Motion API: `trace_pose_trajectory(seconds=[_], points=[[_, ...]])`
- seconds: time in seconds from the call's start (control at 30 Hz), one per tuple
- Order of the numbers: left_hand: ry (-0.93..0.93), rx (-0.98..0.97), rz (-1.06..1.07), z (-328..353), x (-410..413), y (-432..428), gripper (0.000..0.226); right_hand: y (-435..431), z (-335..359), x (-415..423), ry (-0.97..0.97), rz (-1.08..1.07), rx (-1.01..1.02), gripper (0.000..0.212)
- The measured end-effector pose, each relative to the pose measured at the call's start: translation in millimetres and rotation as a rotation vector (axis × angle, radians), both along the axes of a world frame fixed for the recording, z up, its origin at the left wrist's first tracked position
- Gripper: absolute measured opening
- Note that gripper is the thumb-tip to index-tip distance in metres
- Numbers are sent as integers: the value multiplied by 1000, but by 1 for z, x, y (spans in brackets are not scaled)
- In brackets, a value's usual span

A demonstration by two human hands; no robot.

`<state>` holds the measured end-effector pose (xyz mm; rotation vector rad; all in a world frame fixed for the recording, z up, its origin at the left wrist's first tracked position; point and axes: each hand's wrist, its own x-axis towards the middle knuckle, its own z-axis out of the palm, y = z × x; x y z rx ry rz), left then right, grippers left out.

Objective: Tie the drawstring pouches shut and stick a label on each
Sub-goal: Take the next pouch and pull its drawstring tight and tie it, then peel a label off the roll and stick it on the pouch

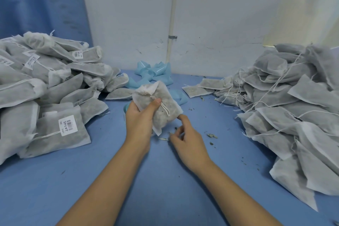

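Blue tabletop (165, 180) is stretching out beneath a person's two bare forearms, with a scuffed white wall (220, 14) rising behind it. The left hand (139, 117) is holding up a grey-white non-woven fabric pouch filled with dried herbs (161, 104), fingers wrapping behind it and the thumb pressing on the gathered neck. The thin white drawstring (165, 109) is hanging in a short loop from under that thumb, and the neck appears cinched and knotted.

The right hand (187, 139) is hovering just below and to the right of the pouch, its forefinger reaching to the pouch's lower corner and its other fingers curling in toward the thumb. Whether it is pinching anything cannot be told.

Far to the left of the hands, a heap of finished pouches with white barcode labels (45, 82) is lying. Far to the right, a heap of unlabelled pouches with loose strings (293, 106) is waiting. Beyond the hands, crumpled pale blue backing strips (156, 73) are lying against the wall, and dried herb crumbs (211, 135) are dotting the table beside the right hand.

Judging by this, tying is done for this pouch and labelling is coming next. That move calls for a flat, steady face on the pouch, clear of the drawstring, and firm pressing of the sticker.
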<state>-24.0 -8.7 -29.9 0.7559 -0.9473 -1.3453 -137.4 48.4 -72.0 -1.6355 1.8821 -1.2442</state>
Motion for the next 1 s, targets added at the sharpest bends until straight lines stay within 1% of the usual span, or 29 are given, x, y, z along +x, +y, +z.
trace_pose_trajectory(seconds=[0.03,0.1,0.17,0.2,0.3,0.33,0.37,0.43,0.47,0.57,0.63,0.7,0.73,0.83,0.87,1.0], points=[[-6,3,-2,0,2,0,27,-1,-1,0,119,26,23,38],[0,11,1,-1,6,-2,21,-5,-4,2,252,45,54,35],[13,38,17,-1,10,-3,17,-9,-2,3,377,41,69,15],[15,55,27,-1,11,-4,16,-11,0,4,419,39,63,11],[10,65,48,-2,14,-6,16,-15,3,6,497,42,55,30],[4,55,58,-2,14,-7,16,-16,3,6,503,41,61,31],[-8,42,75,-3,15,-7,16,-16,4,6,505,42,62,27],[-50,-2,111,-4,17,-8,20,-15,4,3,497,33,31,11],[-75,-28,121,-6,17,-7,22,-14,4,1,487,4,9,10],[-181,-77,84,-9,19,-5,31,-12,4,-11,513,-111,-18,13],[-251,-115,-15,-12,19,-3,45,-11,5,-21,501,-178,1,16],[-409,-186,-74,-17,20,-2,61,-10,4,-29,434,-231,-4,18],[-493,-230,-97,-19,19,-1,64,-10,4,-31,401,-250,-14,19],[-675,-300,-170,-24,15,-1,65,-11,3,-30,382,-282,-50,20],[-722,-313,-197,-24,14,-2,62,-11,2,-29,387,-293,-58,21],[-832,-403,-254,-25,12,-3,35,-10,3,-28,361,-338,-76,23]])
